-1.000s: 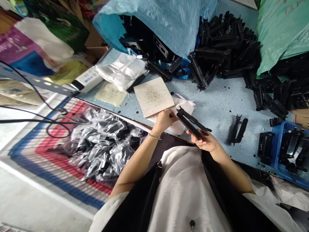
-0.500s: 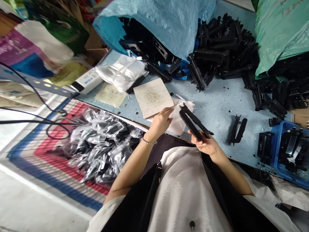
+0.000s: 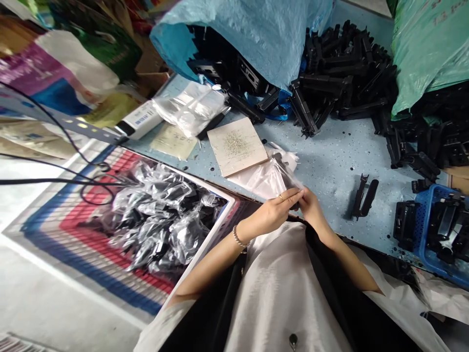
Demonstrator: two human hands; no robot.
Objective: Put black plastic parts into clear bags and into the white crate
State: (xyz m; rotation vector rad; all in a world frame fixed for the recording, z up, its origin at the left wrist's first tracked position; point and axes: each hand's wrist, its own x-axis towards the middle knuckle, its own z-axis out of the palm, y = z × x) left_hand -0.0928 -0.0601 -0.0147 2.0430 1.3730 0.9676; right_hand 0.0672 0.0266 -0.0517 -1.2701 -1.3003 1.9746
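Note:
My left hand is closed at the near end of a clear plastic bag, its fingers stretched across toward my right hand. Most of a long black plastic part shows through the film, tilted, its near end between my hands. My right hand is closed round that end, its fingertips partly hidden behind the left fingers. Just beyond the bag sits a square pale board sprinkled with small grains. A second, similar black part lies on the blue table to the right.
Black parts are heaped at the back, beside a blue bag and a green bag. At the right edge stands a blue basket of parts. Bagged parts fill a striped crate at lower left.
My right hand has pushed the black part into the clear bag. My left hand has moved right and nearer my body, and both hands now meet at the bag's near end.

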